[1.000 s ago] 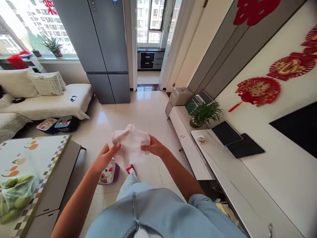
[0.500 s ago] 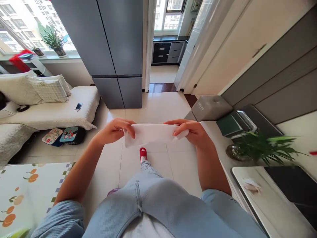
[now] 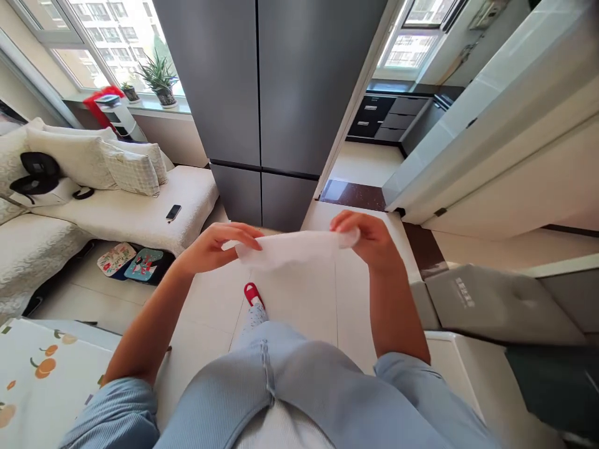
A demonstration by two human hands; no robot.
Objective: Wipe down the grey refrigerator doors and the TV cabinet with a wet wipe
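Note:
A folded white cloth [image 3: 292, 248] is stretched flat between both hands at chest height. My left hand [image 3: 216, 244] pinches its left end, fingers curled over the edge. My right hand [image 3: 369, 240] grips the right end, with the cloth's corner poking out above the fingers. Below the cloth I see a foot in a red slipper [image 3: 251, 295] on the tiled floor and my light blue shirt [image 3: 290, 393].
A tall grey fridge [image 3: 271, 106] stands straight ahead, with a doorway to a kitchen [image 3: 374, 134] on its right. A cream sofa [image 3: 116, 209] with cushions and a phone lies left. A fruit-print table [image 3: 42, 374] sits lower left, a grey box [image 3: 491, 302] on a low cabinet right.
The crumpled cloth has been pulled out into a flat folded strip between both hands. The view has moved forward, closer to the fridge and doorway.

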